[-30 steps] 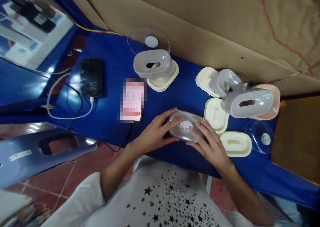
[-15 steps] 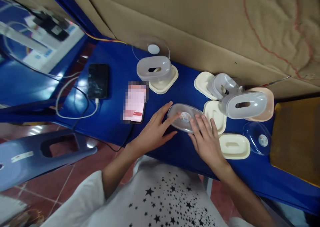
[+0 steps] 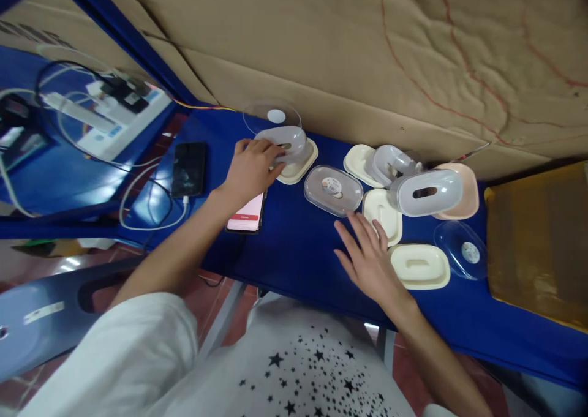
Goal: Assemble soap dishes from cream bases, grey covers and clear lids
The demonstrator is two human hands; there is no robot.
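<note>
My left hand [image 3: 254,167] is at the near left side of a grey plastic oval box with a slot [image 3: 294,140], fingers over its edge and thumb apart; whether they touch it is hard to see. Under that box lies a cream tray [image 3: 298,171], and a clear lid with a white round sticker [image 3: 276,117] stands behind. My right hand [image 3: 370,258] is open, fingers spread, just below a clear lid with a printed label [image 3: 331,189] lying flat. Close by it are a small cream tray [image 3: 383,218] and a longer cream tray [image 3: 420,265].
Right of centre, grey boxes [image 3: 429,193] rest by a peach tray [image 3: 467,190] and another clear lid [image 3: 454,245]. A taped carton [image 3: 537,239] stands at the right end of the blue table. Leftward are a phone [image 3: 245,216], a black phone on a cable [image 3: 188,169] and power strips [image 3: 133,123].
My left hand has left the clear lid and moved up and left to the grey box. My right hand has drawn back slightly from the lid, which stays on the table.
</note>
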